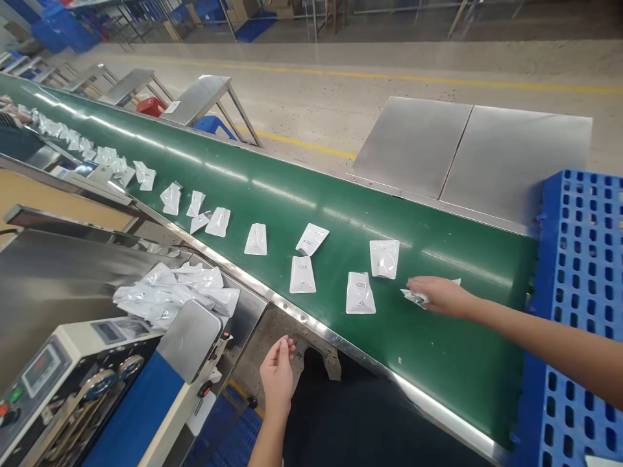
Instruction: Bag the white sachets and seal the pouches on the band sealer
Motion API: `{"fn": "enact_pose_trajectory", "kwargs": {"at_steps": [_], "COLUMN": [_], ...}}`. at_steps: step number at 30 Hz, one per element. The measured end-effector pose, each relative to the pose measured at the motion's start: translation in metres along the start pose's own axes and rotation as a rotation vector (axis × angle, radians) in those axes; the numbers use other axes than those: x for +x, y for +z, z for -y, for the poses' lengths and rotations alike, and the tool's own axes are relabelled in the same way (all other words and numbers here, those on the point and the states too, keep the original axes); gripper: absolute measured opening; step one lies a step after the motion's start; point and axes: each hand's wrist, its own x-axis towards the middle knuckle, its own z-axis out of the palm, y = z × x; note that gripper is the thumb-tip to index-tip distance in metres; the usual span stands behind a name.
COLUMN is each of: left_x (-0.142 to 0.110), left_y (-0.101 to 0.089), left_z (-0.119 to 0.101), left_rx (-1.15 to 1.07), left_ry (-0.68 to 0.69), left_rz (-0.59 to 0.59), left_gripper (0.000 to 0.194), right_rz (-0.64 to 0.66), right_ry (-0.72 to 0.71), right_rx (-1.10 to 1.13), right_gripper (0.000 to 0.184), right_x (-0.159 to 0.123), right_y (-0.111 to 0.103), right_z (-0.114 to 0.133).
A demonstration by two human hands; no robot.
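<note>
My right hand is over the green conveyor belt, its fingers closed on a white pouch. Most of that pouch is hidden under the hand; only its edges show. My left hand is off the belt, near its metal edge, with fingers curled in against the thumb and nothing seen in them. Just left of my right hand lie two flat white pouches, one farther off and one nearer. Several more, such as a printed pouch, are scattered up the belt.
At the lower left stands a sealing machine with a blue band, and a heap of white pouches behind it. A blue perforated crate is at the belt's right end. Steel tables adjoin the far side.
</note>
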Motion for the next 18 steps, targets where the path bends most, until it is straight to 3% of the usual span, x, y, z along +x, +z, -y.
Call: {"fn": "enact_pose_trajectory", "kwargs": {"at_steps": [2, 4, 7, 11, 14, 16, 18], "left_x": [0.005, 0.009, 0.012, 0.008, 0.006, 0.010, 0.018], "left_y": [0.005, 0.017, 0.046, 0.086, 0.099, 0.098, 0.094], "left_z": [0.005, 0.007, 0.008, 0.008, 0.010, 0.014, 0.018], "left_rx": [0.006, 0.003, -0.015, -0.031, -0.025, -0.020, -0.005], "left_ry": [-0.014, -0.009, 0.016, 0.025, 0.018, 0.017, 0.020], "left_rz": [0.014, 0.043, 0.129, 0.300, 0.408, 0.428, 0.405], "left_gripper": [0.069, 0.069, 0.065, 0.055, 0.052, 0.051, 0.052], "right_rz": [0.066, 0.134, 0.187, 0.183, 0.122, 0.055, -0.040], "right_ry": [0.041, -0.014, -0.134, -0.187, -0.208, -0.177, -0.049], "right_rx": [-0.010, -0.091, -0.207, -0.224, -0.201, -0.162, -0.101], "right_gripper": [0.047, 0.052, 0.051, 0.038, 0.025, 0.022, 0.021], "right_x": [0.017, 0.041, 0.084, 0.121, 0.109, 0.082, 0.047], "right_y": [-0.015, -0.033, -0.050, -0.052, -0.053, -0.054, -0.049], "right_z": [0.008, 0.008, 0.002, -0.005, -0.013, -0.015, -0.006]}}
